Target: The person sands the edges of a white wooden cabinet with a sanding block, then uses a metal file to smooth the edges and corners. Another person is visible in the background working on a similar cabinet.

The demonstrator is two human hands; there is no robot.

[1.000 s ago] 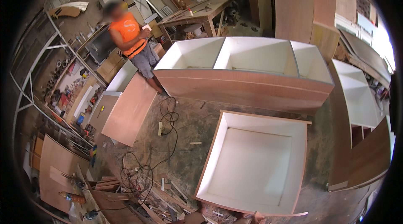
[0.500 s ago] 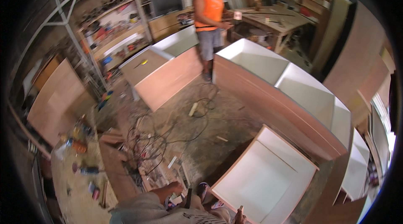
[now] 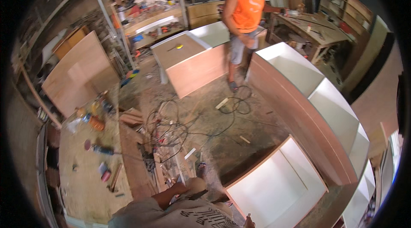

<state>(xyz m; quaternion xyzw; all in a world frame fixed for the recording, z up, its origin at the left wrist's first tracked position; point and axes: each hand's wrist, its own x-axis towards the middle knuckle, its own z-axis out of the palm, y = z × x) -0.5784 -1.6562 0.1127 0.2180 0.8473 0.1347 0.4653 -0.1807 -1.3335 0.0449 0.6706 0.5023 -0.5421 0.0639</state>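
My left hand (image 3: pixel 178 188) is at the lower middle, low beside my bent leg. Its fingers are too small and dark to make out. At the bottom edge, my right hand (image 3: pixel 249 223) is closed around a small pale stick-like thing (image 3: pixel 249 216), whose tip points up. Just right of that hand lies an open cabinet box (image 3: pixel 274 193) with a white inside and a reddish wood rim. Most of my right arm is out of sight. Wood scraps (image 3: pixel 182 164) lie on the floor ahead of my left hand.
A workbench (image 3: pixel 85 189) at left bears an angle grinder (image 3: pixel 100 149) and bottles. Black cables (image 3: pixel 184 129) tangle on the floor. A long white-lined cabinet (image 3: pixel 299 104) stands right, another cabinet (image 3: pixel 199 69) farther back. A person in an orange top (image 3: pixel 248 10) stands between them.
The view has swung left and the scene has shifted in it. The other person has turned, one arm now reaching toward the back table. My right hand still holds the pale stick-like thing.
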